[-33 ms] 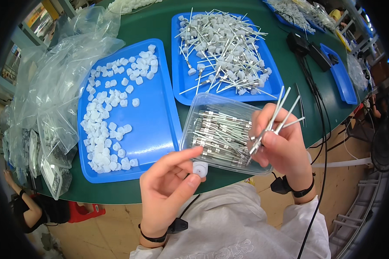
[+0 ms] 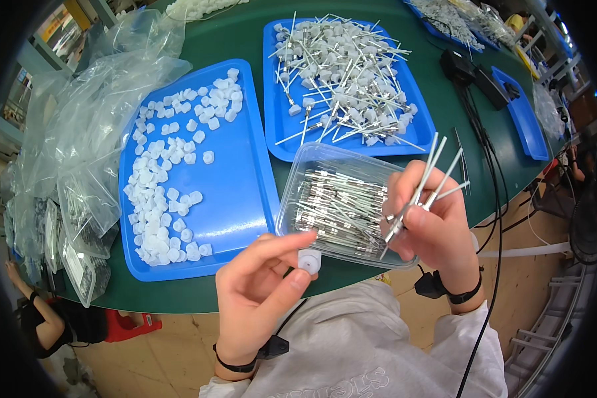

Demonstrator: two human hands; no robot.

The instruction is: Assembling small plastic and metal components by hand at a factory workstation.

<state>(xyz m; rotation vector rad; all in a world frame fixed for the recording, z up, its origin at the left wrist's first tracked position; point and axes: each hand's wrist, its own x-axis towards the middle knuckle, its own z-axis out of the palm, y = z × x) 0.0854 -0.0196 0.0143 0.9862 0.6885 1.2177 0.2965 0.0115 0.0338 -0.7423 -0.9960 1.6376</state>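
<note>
In my left hand a small white plastic cap with a hole in its face is pinched between thumb and fingers. My right hand is closed on several thin metal-ended rods, which fan out up and to the right, their metal ends pointing down left. Right below that hand stands a clear plastic box filled with many more such rods. Left of it, a blue tray carries loose white caps, mostly along its left side and top.
Behind the box, another blue tray is heaped with rods fitted with white caps. Clear plastic bags lie at the left. Black cables, tweezers and a narrow blue tray are at the right. A person's arm shows far left.
My left hand has shifted slightly right with the white cap, which is tilted a little differently. My right hand with the rods has barely moved.
</note>
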